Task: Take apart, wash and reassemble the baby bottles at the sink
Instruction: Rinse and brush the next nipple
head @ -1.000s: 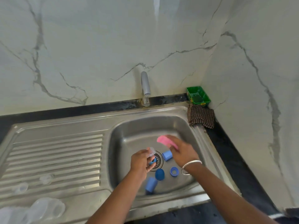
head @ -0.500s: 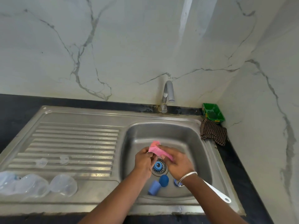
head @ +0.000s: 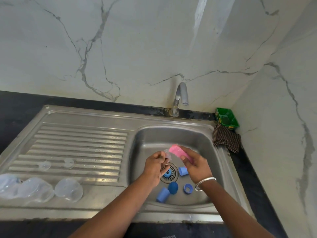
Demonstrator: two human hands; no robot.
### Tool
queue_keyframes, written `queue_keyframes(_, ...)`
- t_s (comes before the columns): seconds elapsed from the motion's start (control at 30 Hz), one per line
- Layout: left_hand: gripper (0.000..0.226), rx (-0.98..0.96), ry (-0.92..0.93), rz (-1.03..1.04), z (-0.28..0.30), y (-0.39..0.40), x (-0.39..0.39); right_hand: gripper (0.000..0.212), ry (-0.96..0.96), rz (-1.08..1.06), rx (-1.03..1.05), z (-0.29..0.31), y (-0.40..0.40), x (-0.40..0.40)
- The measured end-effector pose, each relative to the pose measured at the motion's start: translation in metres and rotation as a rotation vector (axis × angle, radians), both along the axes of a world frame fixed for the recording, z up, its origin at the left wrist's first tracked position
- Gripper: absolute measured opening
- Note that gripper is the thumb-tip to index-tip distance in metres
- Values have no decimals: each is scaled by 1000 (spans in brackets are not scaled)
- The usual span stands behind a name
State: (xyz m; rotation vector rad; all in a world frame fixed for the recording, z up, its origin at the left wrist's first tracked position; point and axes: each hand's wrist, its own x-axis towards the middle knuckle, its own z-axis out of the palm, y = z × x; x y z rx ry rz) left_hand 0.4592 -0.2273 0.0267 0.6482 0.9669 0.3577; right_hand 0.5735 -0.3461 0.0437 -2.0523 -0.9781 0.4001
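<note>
Head view is showing the sink (head: 173,134), where the right hand (head: 195,166) is gripping a pink sponge (head: 178,152) and the left hand (head: 155,166) is pinching a clear teat (head: 167,154) above the drain; soft, light and probably slippery, it is best held by its rim.

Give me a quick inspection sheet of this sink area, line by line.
Surface: steel sink with ribbed drainboard, dark counter.
Job's things: blue caps and rings in the basin; clear bottles and clear teats on the drainboard.
Clutter: checked cloth, green tray in the corner.
Hands: left hand pinches a clear teat; right hand holds a pink sponge.
Cables: nothing seen.
Surroundings: marble walls, tap with no water seen running.
</note>
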Motion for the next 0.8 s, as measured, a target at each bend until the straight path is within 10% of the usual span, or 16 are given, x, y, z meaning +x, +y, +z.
queue_keyframes(0.8,16,-229,89,186,0,-6,3,56,-592,97,-81,-5,-16,-28)
